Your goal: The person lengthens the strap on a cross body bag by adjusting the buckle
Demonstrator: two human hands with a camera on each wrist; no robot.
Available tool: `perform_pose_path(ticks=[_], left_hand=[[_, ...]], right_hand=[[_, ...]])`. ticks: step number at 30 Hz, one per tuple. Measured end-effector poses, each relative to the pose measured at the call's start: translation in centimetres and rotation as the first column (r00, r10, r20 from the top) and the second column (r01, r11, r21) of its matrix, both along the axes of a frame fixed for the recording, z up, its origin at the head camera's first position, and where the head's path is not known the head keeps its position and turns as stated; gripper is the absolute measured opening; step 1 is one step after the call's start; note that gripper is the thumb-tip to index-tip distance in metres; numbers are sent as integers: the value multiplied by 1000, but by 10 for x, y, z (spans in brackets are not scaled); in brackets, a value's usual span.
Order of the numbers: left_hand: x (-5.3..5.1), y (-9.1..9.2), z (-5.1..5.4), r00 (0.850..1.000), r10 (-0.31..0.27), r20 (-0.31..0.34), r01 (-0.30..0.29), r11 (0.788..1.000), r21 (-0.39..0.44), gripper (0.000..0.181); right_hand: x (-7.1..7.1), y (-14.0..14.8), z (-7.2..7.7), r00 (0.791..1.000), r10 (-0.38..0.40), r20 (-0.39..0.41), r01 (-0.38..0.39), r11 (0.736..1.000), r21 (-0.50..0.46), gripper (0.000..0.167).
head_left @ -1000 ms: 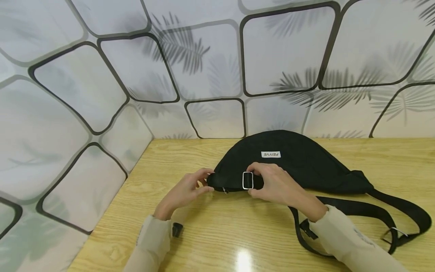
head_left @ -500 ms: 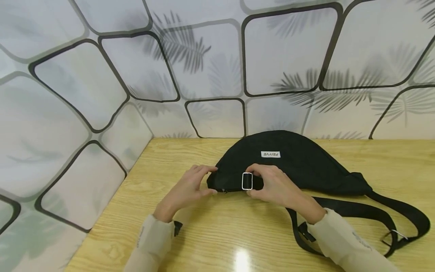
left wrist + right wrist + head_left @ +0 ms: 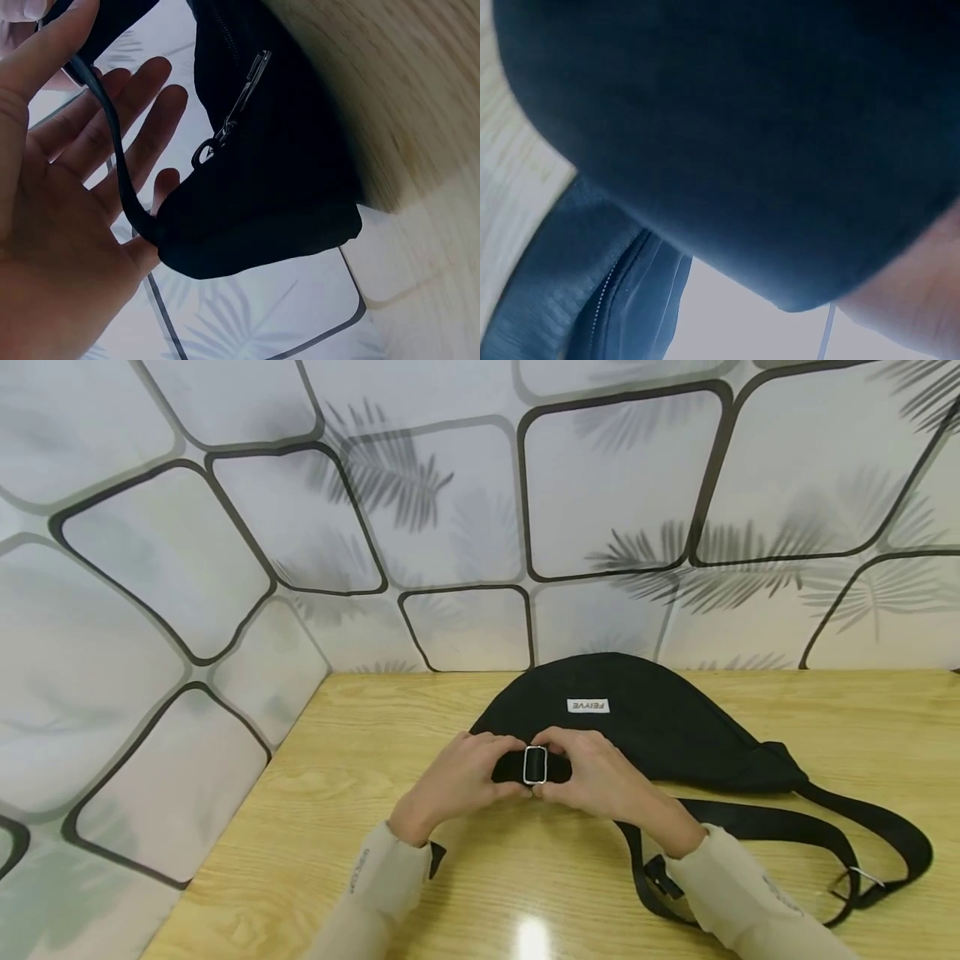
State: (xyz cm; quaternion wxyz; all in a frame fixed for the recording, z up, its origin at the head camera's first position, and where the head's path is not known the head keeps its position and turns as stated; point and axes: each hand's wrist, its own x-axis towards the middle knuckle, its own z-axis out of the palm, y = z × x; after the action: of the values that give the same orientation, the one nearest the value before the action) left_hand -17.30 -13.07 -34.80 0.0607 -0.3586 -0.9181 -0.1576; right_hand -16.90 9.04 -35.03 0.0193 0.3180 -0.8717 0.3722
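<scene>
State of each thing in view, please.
Bag: lying on table
Label: upside down in the head view
Strap: loosely looped
Slider: threaded on strap
Left hand: pinching slider
Right hand: pinching slider
Zip: partly visible, closure unclear

The buckle [image 3: 535,765] sits between your left hand [image 3: 468,774] and right hand [image 3: 597,772]; behind them, the bag [image 3: 637,718] lies on the table [image 3: 375,727]; rightward, strap loops [image 3: 903,843].

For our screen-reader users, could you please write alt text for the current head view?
A person's left hand and right hand hold a black strap at its silver buckle, before a black bag on a wood-grain table.
</scene>
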Motion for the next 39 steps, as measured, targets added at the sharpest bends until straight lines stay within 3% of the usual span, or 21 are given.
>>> perform_pose_path(ticks=[7,12,16,24,28,32,39], left_hand=[[0,-9,0,997,-16,81,13,999,37,44],[-1,-19,0,994,-3,111,-4,998,68,44],[-2,-22,-2,993,-9,121,-4,995,103,45],[-4,-18,-4,964,-76,255,14,971,238,56],[-5,-18,-4,955,-100,279,18,960,281,56],[-5,-17,-5,956,-119,269,28,948,317,54],[-3,-15,-6,967,-142,212,60,933,354,52]], right_hand=[[-7,11,0,980,115,165,-105,992,-67,40],[-13,20,-1,935,147,322,-137,989,-54,32],[-16,26,-3,897,159,412,-123,986,-113,22],[-22,27,-5,861,191,471,-93,971,-222,12],[-22,27,-6,843,204,499,-76,961,-264,11],[-21,26,-7,831,217,513,-60,951,-304,11],[-19,21,-10,834,173,524,5,947,-321,12]])
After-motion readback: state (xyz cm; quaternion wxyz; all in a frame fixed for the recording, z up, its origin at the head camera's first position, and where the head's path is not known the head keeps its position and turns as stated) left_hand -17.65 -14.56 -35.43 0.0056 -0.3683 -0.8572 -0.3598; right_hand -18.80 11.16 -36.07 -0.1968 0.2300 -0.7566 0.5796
